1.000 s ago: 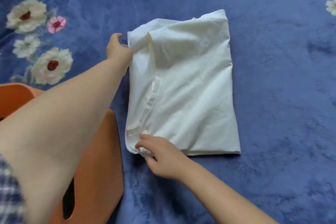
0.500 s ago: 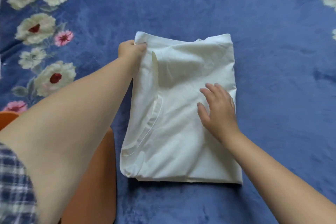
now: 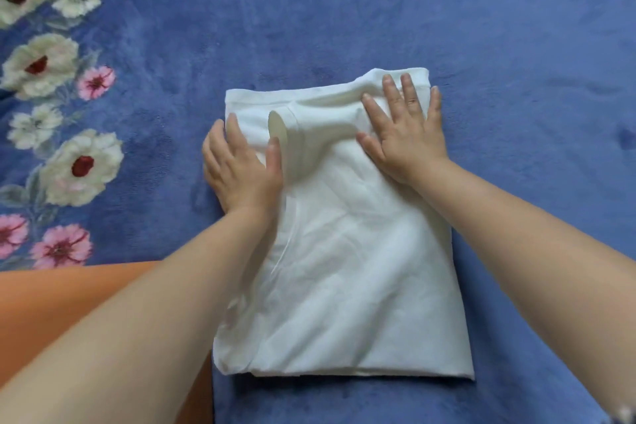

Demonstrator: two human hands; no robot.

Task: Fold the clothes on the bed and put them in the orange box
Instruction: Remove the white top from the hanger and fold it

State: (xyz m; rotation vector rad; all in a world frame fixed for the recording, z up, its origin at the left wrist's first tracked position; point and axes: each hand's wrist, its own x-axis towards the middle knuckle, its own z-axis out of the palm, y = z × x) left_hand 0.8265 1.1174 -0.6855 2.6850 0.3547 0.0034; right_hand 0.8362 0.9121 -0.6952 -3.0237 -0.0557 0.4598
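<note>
Both hands have shifted since half a second ago: the left hand (image 3: 241,169) has let go of the far left corner and now lies flat on the white garment (image 3: 344,268), while the right hand (image 3: 404,134) has slid up to the far right corner. In the head view, fingers are spread and straight, pressing, gripping nothing. The folded garment lies on the blue floral bedspread (image 3: 516,45), just beside the orange box (image 3: 51,303). Light, soft and limp, it probably needs lifting from underneath at both side edges.
</note>
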